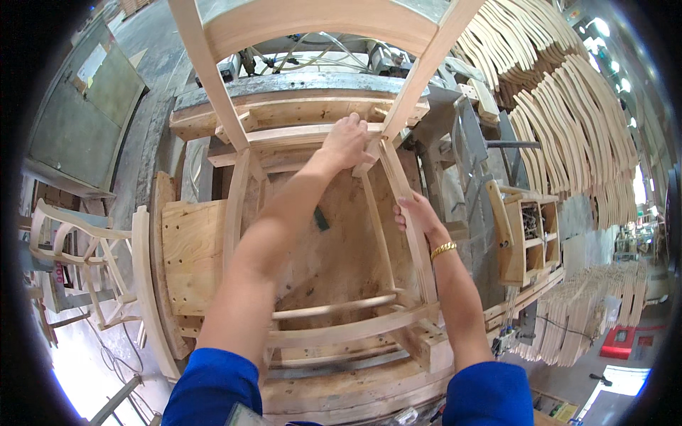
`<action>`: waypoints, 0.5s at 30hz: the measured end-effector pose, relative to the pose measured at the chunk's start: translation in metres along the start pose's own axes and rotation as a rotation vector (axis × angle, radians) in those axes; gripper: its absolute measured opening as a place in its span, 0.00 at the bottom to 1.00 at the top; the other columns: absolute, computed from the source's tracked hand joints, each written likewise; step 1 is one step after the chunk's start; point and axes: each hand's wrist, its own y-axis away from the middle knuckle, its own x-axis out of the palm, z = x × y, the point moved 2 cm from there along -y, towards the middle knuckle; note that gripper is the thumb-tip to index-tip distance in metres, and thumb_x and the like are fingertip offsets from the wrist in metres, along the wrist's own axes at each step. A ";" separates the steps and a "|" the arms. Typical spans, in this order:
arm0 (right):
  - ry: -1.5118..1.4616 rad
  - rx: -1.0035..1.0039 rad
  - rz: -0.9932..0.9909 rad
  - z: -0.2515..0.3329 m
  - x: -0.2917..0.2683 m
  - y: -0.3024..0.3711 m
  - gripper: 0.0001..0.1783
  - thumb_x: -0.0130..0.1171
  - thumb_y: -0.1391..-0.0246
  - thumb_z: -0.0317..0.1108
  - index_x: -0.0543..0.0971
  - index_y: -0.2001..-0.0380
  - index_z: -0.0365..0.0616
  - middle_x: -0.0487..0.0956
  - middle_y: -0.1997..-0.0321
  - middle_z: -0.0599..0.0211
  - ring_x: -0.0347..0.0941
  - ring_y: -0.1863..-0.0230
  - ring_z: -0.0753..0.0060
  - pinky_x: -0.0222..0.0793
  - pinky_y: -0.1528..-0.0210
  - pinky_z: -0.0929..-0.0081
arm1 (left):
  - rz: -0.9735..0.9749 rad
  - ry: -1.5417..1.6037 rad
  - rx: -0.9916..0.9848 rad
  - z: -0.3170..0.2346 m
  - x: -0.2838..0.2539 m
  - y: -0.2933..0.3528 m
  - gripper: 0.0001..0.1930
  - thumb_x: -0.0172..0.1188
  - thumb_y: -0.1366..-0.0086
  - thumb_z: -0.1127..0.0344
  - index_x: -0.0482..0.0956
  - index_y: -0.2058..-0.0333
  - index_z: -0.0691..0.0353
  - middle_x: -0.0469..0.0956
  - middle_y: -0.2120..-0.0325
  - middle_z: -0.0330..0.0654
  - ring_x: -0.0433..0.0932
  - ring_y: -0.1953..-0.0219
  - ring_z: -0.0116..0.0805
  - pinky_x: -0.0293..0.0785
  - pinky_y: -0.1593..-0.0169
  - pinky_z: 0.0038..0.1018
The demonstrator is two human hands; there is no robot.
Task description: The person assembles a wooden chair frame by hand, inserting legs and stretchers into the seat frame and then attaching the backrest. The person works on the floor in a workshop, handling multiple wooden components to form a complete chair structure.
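- Left hand (346, 140) clamps down over the joint at the pale, unfinished chair frame's (398, 184) back rail.
- Right hand (419, 216) wraps the smooth side rail.
- Frame sits on the rough plywood worktop (192, 248).

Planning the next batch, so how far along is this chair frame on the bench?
Done: the chair frame has its back, legs and lower rails joined. In hand: the left hand presses the rear seat rail, and the right hand grips the right side rail. Left: no seat panel is fitted, so the bench shows through.
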 end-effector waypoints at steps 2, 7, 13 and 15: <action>-0.040 0.005 0.008 -0.003 -0.006 0.004 0.07 0.50 0.45 0.31 0.68 0.63 0.45 0.67 0.78 0.73 0.65 0.82 0.79 0.64 0.83 0.79 | -0.061 -0.058 -0.082 0.000 0.010 -0.012 0.39 0.64 0.57 0.38 0.71 0.57 0.70 0.69 0.57 0.53 0.69 0.53 0.46 0.63 0.49 0.37; 0.018 0.007 0.011 -0.002 -0.016 0.004 0.09 0.48 0.45 0.31 0.65 0.60 0.46 0.67 0.76 0.70 0.64 0.80 0.78 0.62 0.82 0.78 | -0.132 -0.100 -0.185 0.011 0.022 -0.014 0.39 0.60 0.60 0.30 0.74 0.62 0.64 0.76 0.65 0.45 0.73 0.57 0.37 0.62 0.52 0.32; 0.007 -0.020 -0.035 -0.016 -0.021 0.021 0.06 0.49 0.45 0.31 0.68 0.65 0.43 0.68 0.77 0.72 0.66 0.81 0.79 0.64 0.83 0.80 | -0.226 -0.145 -0.102 -0.005 0.034 0.003 0.41 0.56 0.60 0.26 0.73 0.65 0.64 0.75 0.67 0.46 0.74 0.60 0.40 0.63 0.54 0.34; 0.047 -0.049 -0.040 -0.017 -0.018 0.024 0.08 0.50 0.45 0.32 0.67 0.63 0.43 0.68 0.76 0.70 0.67 0.80 0.80 0.66 0.81 0.80 | -0.183 -0.112 -0.112 -0.005 0.034 0.004 0.39 0.58 0.59 0.29 0.73 0.65 0.63 0.75 0.67 0.45 0.74 0.61 0.40 0.63 0.55 0.34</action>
